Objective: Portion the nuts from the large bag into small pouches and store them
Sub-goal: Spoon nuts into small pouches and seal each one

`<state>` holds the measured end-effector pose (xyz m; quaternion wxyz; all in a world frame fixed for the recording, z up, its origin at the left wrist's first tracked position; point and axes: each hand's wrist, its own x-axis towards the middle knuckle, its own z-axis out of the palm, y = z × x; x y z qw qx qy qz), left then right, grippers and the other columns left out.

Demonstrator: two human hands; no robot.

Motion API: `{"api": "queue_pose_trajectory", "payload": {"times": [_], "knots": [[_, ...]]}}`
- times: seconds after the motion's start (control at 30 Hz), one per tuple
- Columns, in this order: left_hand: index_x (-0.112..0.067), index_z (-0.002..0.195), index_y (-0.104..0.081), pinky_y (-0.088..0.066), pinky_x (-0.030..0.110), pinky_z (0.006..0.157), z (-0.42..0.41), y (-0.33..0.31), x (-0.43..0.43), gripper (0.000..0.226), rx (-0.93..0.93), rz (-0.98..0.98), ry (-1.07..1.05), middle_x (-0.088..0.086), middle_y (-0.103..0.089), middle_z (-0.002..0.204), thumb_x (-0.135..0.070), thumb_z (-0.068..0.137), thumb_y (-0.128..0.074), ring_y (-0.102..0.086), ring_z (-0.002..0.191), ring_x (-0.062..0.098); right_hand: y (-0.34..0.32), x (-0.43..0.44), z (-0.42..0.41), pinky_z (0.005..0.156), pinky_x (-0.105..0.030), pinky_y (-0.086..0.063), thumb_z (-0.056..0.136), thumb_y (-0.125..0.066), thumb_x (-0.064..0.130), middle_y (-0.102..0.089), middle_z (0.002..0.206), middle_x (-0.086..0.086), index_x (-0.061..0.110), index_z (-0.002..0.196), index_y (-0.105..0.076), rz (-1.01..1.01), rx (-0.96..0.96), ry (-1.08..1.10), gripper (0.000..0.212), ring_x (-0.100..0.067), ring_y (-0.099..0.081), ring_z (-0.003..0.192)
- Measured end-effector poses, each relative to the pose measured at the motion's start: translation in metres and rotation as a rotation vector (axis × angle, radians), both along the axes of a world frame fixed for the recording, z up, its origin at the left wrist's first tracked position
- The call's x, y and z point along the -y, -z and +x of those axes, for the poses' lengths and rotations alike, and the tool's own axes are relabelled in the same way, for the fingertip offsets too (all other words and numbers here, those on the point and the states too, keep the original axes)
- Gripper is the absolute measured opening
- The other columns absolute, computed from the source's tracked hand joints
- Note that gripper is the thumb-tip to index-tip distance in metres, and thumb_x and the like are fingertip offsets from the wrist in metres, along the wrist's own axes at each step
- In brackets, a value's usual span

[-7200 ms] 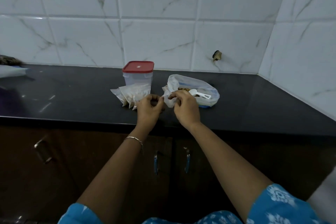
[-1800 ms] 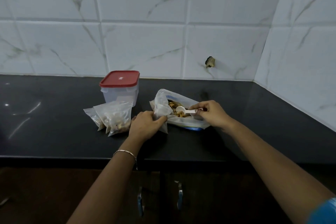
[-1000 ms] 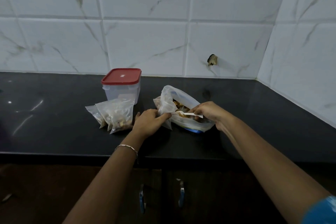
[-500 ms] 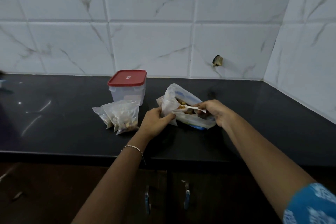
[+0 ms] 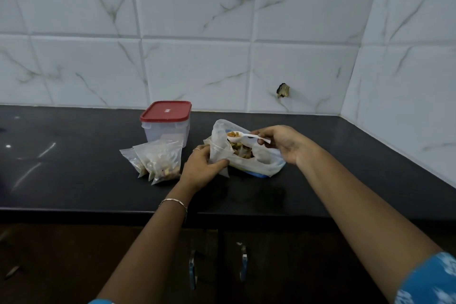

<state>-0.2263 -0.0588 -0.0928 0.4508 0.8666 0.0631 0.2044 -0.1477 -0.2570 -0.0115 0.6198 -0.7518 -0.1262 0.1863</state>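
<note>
Where the white marbled wall tiles (image 5: 197, 32) meet it, the black countertop (image 5: 74, 180) runs across your view and turns a corner on your right, with dark cabinet doors (image 5: 148, 266) below its front edge. On the counter, the large bag (image 5: 256, 165) of nuts lies on its side with its mouth gaping towards you, mixed nuts showing inside. Behind and to the left of it stands a clear container (image 5: 167, 131) with its red lid (image 5: 165, 111) on. Just in front of the container, a stack of filled pouches (image 5: 158, 163) leans together, touching its base.

Your left hand (image 5: 201, 168) has its fingers and thumb curled round a small pouch (image 5: 218, 148), holding it upright against the left side of the large bag with its top spread wide. Your right hand (image 5: 283, 143) pinches the handle of a white plastic spoon (image 5: 249, 136) between thumb and fingers, the other fingers loosely bent. The spoon's bowl sits level above the small pouch's mouth, carrying a little heap of nuts (image 5: 233, 134). A thin bracelet (image 5: 174, 201) circles your left wrist.
</note>
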Motion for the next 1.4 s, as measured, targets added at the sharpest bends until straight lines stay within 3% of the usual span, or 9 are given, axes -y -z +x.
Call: {"api": "queue_pose_trajectory", "payload": {"times": [0.23,0.33,0.4,0.57,0.8,0.93,1.1,1.3,1.4], "knots": [[-0.015,0.123,-0.062,-0.048,0.044,0.1,0.0,-0.001,-0.001,0.046,0.011,-0.019,-0.002,-0.003,-0.052,0.116,-0.033,0.082,-0.073,-0.056,0.109,0.019,-0.017,-0.018,-0.032,0.05,-0.011,-0.048,0.085,-0.047,-0.007,-0.069,0.088,-0.011,0.011,0.065,-0.073,-0.17,0.255,-0.061,0.037,-0.015,-0.059,0.075],[-0.017,0.12,-0.064,-0.048,0.043,0.098,-0.001,-0.002,-0.001,0.05,0.007,-0.018,-0.008,-0.002,-0.054,0.115,-0.044,0.078,-0.07,-0.055,0.106,0.018,-0.015,-0.027,-0.033,0.075,-0.029,-0.05,0.088,-0.046,-0.004,-0.069,0.077,-0.006,0.012,0.092,-0.073,-0.285,0.334,-0.035,0.032,-0.014,-0.064,0.072],[-0.016,0.118,-0.065,-0.047,0.039,0.095,0.0,-0.002,0.0,0.046,0.007,-0.011,-0.009,0.0,-0.056,0.115,-0.043,0.081,-0.07,-0.055,0.104,0.018,-0.009,-0.031,-0.03,0.088,-0.036,-0.034,0.089,-0.048,0.008,-0.071,0.072,0.007,0.029,0.091,-0.071,-0.471,0.484,-0.037,0.031,-0.01,-0.065,0.082],[-0.016,0.115,-0.066,-0.045,0.032,0.087,0.003,0.0,0.0,0.049,0.037,-0.033,-0.028,0.001,-0.057,0.108,-0.049,0.079,-0.068,-0.056,0.101,0.018,-0.005,-0.026,-0.034,0.088,-0.036,-0.015,0.1,-0.047,0.025,-0.066,0.085,0.02,0.041,0.108,-0.067,-0.715,1.088,-0.103,0.027,-0.008,-0.044,0.11],[-0.022,0.116,-0.066,-0.048,0.038,0.095,0.002,0.002,-0.001,0.041,0.046,-0.08,-0.003,0.0,-0.058,0.11,-0.046,0.083,-0.069,-0.058,0.103,0.018,-0.004,-0.017,-0.032,0.088,-0.036,-0.019,0.084,-0.07,0.019,-0.069,0.088,0.013,0.03,0.096,-0.071,-0.821,1.664,-0.064,0.017,-0.016,-0.058,0.099],[-0.022,0.115,-0.066,-0.048,0.039,0.097,0.002,0.002,-0.003,0.042,0.033,-0.07,0.01,0.0,-0.056,0.113,-0.048,0.082,-0.07,-0.057,0.105,0.018,-0.006,-0.012,-0.033,0.09,-0.037,-0.019,0.09,-0.063,0.022,-0.07,0.094,0.012,0.031,0.1,-0.07,-0.797,1.628,0.014,0.016,-0.016,-0.058,0.1],[-0.02,0.118,-0.065,-0.035,0.034,0.106,-0.003,0.001,-0.001,0.051,0.139,0.04,-0.091,0.002,-0.035,0.132,-0.053,0.08,-0.068,-0.039,0.122,0.018,0.008,0.006,-0.028,0.089,-0.034,-0.035,0.097,-0.05,0.019,-0.068,0.103,0.008,0.026,0.108,-0.066,-0.684,1.298,0.149,0.02,-0.016,-0.055,0.098],[-0.029,0.13,-0.058,-0.018,0.045,0.116,-0.011,-0.002,0.008,0.07,0.143,0.263,0.072,-0.002,-0.047,0.145,-0.07,0.076,-0.04,-0.035,0.137,0.016,0.035,0.024,-0.021,0.068,-0.03,-0.045,0.094,-0.055,0.014,-0.068,0.094,0.004,0.027,0.109,-0.071,-0.868,1.239,0.118,0.025,-0.018,-0.055,0.089],[-0.028,0.124,-0.06,-0.012,0.04,0.118,-0.012,-0.001,0.011,0.071,-0.007,0.302,0.154,0.001,-0.064,0.127,-0.072,0.077,-0.032,-0.05,0.127,0.017,0.037,0.022,-0.024,0.066,-0.03,-0.045,0.089,-0.062,0.011,-0.068,0.098,0.0,0.021,0.111,-0.069,-1.049,1.335,0.067,0.025,-0.019,-0.056,0.087]]}}
